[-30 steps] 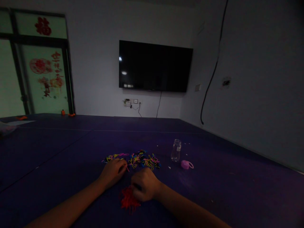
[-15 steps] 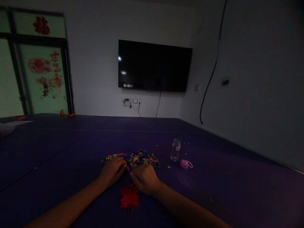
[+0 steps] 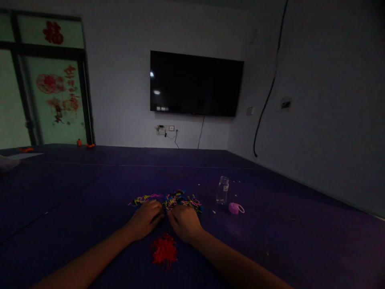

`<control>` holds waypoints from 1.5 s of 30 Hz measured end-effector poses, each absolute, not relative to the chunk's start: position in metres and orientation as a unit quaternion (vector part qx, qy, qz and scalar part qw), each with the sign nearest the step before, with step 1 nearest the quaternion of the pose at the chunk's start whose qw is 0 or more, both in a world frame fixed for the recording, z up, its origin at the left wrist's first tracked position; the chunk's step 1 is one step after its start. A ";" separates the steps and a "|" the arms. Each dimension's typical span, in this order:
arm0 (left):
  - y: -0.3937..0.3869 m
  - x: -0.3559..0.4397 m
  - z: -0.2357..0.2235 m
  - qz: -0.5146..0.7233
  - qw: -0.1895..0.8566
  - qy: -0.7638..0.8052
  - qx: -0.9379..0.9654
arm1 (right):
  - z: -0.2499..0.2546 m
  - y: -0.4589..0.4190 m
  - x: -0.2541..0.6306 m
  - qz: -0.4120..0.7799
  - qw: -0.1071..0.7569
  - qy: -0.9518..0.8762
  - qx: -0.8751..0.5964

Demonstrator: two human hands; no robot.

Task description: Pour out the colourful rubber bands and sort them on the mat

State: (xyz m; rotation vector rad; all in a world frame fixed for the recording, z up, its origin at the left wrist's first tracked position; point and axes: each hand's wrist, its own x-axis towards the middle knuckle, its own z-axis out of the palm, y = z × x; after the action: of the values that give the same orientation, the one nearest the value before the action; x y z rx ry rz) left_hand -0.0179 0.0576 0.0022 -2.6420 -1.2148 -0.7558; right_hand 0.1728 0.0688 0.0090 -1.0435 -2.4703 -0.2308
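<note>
A pile of small multicoloured loops, which look like rubber bands (image 3: 180, 197), lies on the dark purple tabletop (image 3: 270, 241). At its near edge, my left hand (image 3: 146, 218) is closed with fingertips turned inward. My right hand (image 3: 186, 222) is closed just beside it, fingers bent down at the same pile. What either hand pinches is too small and dark to make out. A separate heap of red rubber bands (image 3: 164, 251) lies between my forearms, nearer to me.
Right of the pile stands a clear bottle (image 3: 222, 190), upright and uncapped. A pink cap with a loop (image 3: 234, 208) lies beside it. Small white scraps (image 3: 213, 212) dot the table. Orange objects (image 3: 90, 145) sit at the far left edge. A television (image 3: 195, 83) hangs on the wall.
My left hand has shifted slightly right, its fingertips closer to my right hand. My right hand has edged a little away from me. The piles look about the same.
</note>
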 end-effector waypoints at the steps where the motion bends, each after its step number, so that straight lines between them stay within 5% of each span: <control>1: 0.057 -0.018 0.002 -0.251 0.067 -0.408 -0.875 | 0.009 0.069 0.173 -0.080 0.218 -0.897 -0.376; 16: 0.057 -0.018 0.003 -0.297 0.086 -0.412 -0.857 | 0.009 0.073 0.172 -0.013 0.229 -0.883 -0.410; 24: 0.059 -0.018 0.004 -0.189 0.057 -0.355 -0.914 | 0.009 0.076 0.174 -0.007 0.255 -0.846 -0.468; 45: 0.065 -0.019 -0.011 -0.231 0.085 -0.530 -0.811 | 0.002 0.128 0.179 -0.060 0.233 -0.818 -0.522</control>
State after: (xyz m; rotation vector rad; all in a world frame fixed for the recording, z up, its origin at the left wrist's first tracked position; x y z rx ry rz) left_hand -0.0189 0.0652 -0.0105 -2.4189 -1.5804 -0.6890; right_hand 0.1786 0.1276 0.0020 -1.4348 -2.2465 -0.1647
